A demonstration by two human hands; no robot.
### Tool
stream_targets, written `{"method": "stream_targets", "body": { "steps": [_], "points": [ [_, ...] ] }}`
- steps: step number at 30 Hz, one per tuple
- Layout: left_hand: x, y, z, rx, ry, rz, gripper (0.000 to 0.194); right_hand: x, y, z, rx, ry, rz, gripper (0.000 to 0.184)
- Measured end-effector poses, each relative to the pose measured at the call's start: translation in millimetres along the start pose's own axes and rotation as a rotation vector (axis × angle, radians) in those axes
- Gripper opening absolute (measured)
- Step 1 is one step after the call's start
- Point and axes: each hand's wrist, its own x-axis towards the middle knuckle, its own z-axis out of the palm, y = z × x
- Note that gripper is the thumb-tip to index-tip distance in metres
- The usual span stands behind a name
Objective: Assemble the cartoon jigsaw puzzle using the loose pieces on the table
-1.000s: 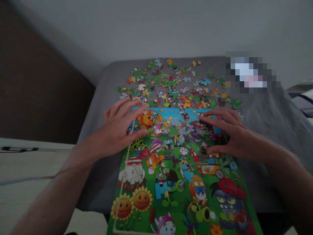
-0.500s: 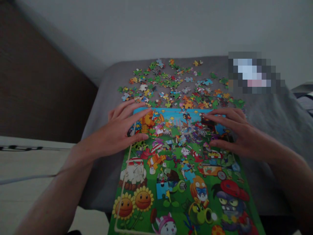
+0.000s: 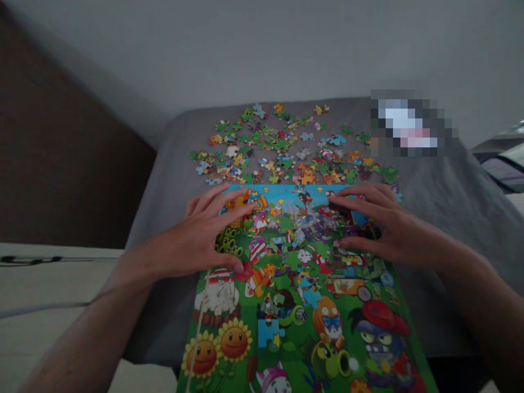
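Note:
A colourful cartoon jigsaw puzzle board (image 3: 282, 338) lies on the grey cloth in front of me, with sunflowers and a red-capped figure near its lower edge. Over its upper left corner rests my left hand (image 3: 200, 232), fingers spread and thumb apart. My right hand (image 3: 380, 215) lies across the upper right part, its fingers likewise stretched out over the picture. Neither hand visibly grips a piece. Several loose pieces sit on the board's middle, among them a light blue piece (image 3: 270, 332) lower down. Beyond the top edge, many loose puzzle pieces (image 3: 282, 143) are scattered.
The grey cloth-covered surface (image 3: 164, 164) meets a pale wall (image 3: 245, 49) at the back. A pixelated object (image 3: 409, 125) lies at the far right. At left are a dark brown panel (image 3: 69, 153) and a white cable (image 3: 45, 310).
My left hand has slid slightly toward me along the board's left side, its thumb lower on the picture. My right hand stays near the upper right corner. The view has shifted a little.

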Motion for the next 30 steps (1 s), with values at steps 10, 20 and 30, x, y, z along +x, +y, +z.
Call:
{"method": "stream_targets", "body": {
  "steps": [10, 20, 30],
  "points": [
    [7.0, 11.0, 6.6, 0.003, 0.091, 0.044, 0.066, 5.9, -5.7, -6.7, 0.041, 0.025, -0.016, 0.044],
    [6.6, 20.6, 12.9, -0.002, 0.027, 0.114, 0.05, 7.3, -6.9, -6.4, 0.095, 0.01, -0.02, 0.04],
    [6.3, 16.6, 19.2, 0.064, 0.045, 0.102, 0.058, 9.7, -6.1, -9.2, 0.056, 0.076, 0.038, 0.04]
  ]
}}
